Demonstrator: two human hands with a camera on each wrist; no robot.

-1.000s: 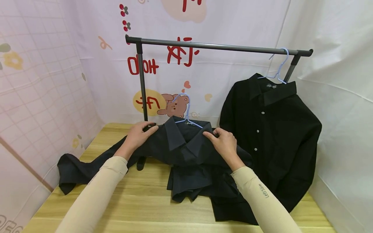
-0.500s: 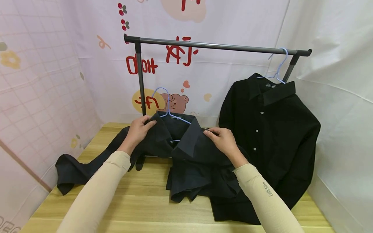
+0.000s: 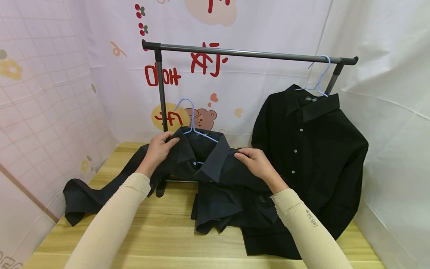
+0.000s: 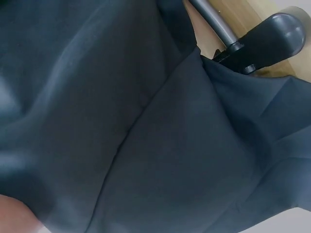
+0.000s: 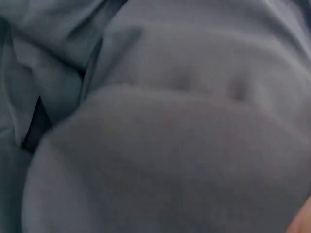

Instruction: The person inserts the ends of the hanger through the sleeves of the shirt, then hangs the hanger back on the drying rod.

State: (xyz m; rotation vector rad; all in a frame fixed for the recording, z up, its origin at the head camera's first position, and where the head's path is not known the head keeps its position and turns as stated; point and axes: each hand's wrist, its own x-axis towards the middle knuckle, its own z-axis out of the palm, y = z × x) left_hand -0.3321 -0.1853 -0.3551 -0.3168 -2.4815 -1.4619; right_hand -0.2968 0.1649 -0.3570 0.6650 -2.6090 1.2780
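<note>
A dark button-up shirt (image 3: 215,160) is held up by its shoulders in the head view, its lower part bunched on the table. A light-blue wire hanger (image 3: 192,118) sits inside it, the hook rising out of the collar. My left hand (image 3: 159,149) pinches the shirt near the collar on the left. My right hand (image 3: 256,162) pinches the other shoulder between thumb and fingers. Dark cloth (image 4: 160,145) fills most of the left wrist view. In the right wrist view, blurred shirt cloth (image 5: 170,145) covers nearly everything, with a bit of skin at the lower right.
A dark metal clothes rack (image 3: 248,53) stands behind on the wooden table (image 3: 161,231). On its right end hangs a black shirt (image 3: 312,149) on another blue hanger (image 3: 322,76). One sleeve (image 3: 84,200) of the held shirt trails left. Printed white cloth (image 3: 268,22) backs the scene.
The hanger and the shirt's collar have shifted left and slightly up. My left hand has come closer to the collar, and the collar has opened, showing a button. My right hand has barely moved.
</note>
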